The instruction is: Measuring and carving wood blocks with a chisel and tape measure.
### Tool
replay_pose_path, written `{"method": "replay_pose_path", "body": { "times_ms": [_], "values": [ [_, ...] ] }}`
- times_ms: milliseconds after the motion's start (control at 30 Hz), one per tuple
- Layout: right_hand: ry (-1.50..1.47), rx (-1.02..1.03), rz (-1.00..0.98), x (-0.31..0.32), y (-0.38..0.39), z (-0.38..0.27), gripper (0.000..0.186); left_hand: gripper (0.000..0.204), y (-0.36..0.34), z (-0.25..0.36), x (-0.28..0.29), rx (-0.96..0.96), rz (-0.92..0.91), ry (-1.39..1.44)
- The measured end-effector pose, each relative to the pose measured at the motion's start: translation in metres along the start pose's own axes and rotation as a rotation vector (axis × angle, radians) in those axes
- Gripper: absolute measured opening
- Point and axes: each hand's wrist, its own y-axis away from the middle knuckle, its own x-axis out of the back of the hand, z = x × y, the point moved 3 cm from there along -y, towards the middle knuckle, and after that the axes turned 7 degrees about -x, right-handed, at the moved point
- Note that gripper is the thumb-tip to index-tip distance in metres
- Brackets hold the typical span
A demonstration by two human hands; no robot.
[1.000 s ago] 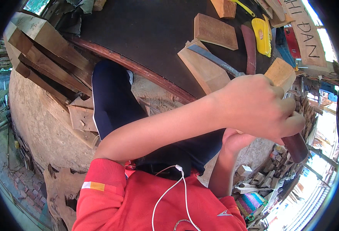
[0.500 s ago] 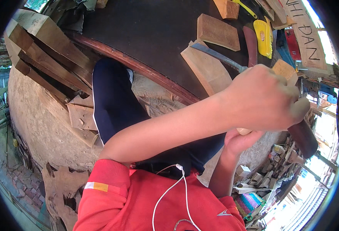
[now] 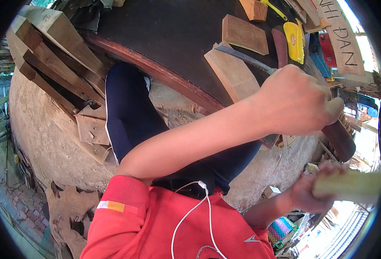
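My left hand (image 3: 296, 101) reaches across to the right, its fist closed around a long-bladed knife. The narrow grey blade (image 3: 244, 58) points up and left, over a pale angled wood block (image 3: 233, 75) on the dark tabletop; I cannot tell whether they touch. From the other side of the fist sticks out a thick dark handle (image 3: 341, 140). Lower right, my right hand (image 3: 315, 194) is closed on a pale wooden piece (image 3: 350, 186), smeared by motion, its far end close to the picture's rim.
Beyond the blade lie a brown wood block (image 3: 245, 34), a reddish-brown flat piece (image 3: 280, 47) and a yellow tool (image 3: 293, 41). A dark tabletop (image 3: 164, 30) has a reddish wooden edge. Long beams (image 3: 60, 39) lean at left; scrap wood and a woven bag (image 3: 281, 228) are lower right.
My right hand has come out from behind my left wrist, moving right and down with the pale wooden piece. My left fist and the knife have risen slightly.
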Motion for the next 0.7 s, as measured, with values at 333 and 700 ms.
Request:
{"method": "replay_pose_path", "body": {
  "times_ms": [333, 700],
  "values": [
    [-0.065, 0.1, -0.03, -0.001, 0.02, -0.008, 0.067, 0.032, 0.0, -0.004, 0.007, 0.024, -0.059, -0.001],
    [0.373, -0.014, -0.22, -0.021, 0.056, 0.033, 0.066, 0.029, 0.003, -0.003, 0.003, -0.007, -0.049, -0.019]
  ]
}}
